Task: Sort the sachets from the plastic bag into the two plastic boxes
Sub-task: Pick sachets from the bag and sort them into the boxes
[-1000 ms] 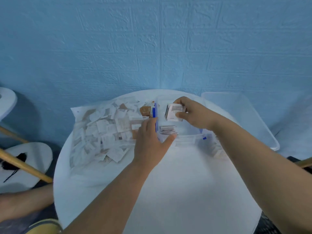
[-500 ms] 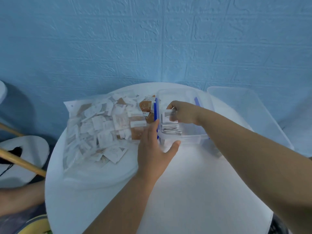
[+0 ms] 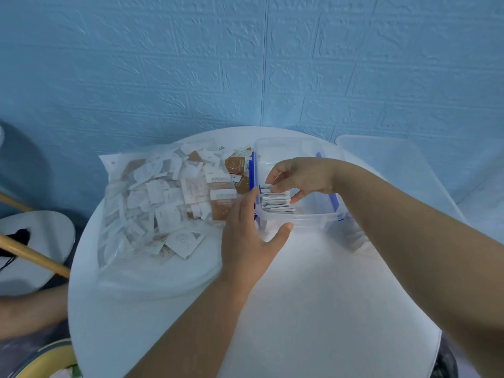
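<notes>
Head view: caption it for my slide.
Right hand grips stacked sachets inside the box; left hand braces its corner, bag alongside.

Sachets [image 3: 276, 204] seemingly down in box [image 3: 309, 219]

A clear plastic bag [image 3: 128, 271] lies flat at the table's 9 o'clock, stuffed with loose white and brown sachets [image 3: 174, 197], while the clear, blue-clipped plastic box [image 3: 286, 148] at 12 o'clock holds white sachets [image 3: 275, 204] neatly stacked in its 7 o'clock corner.
</notes>
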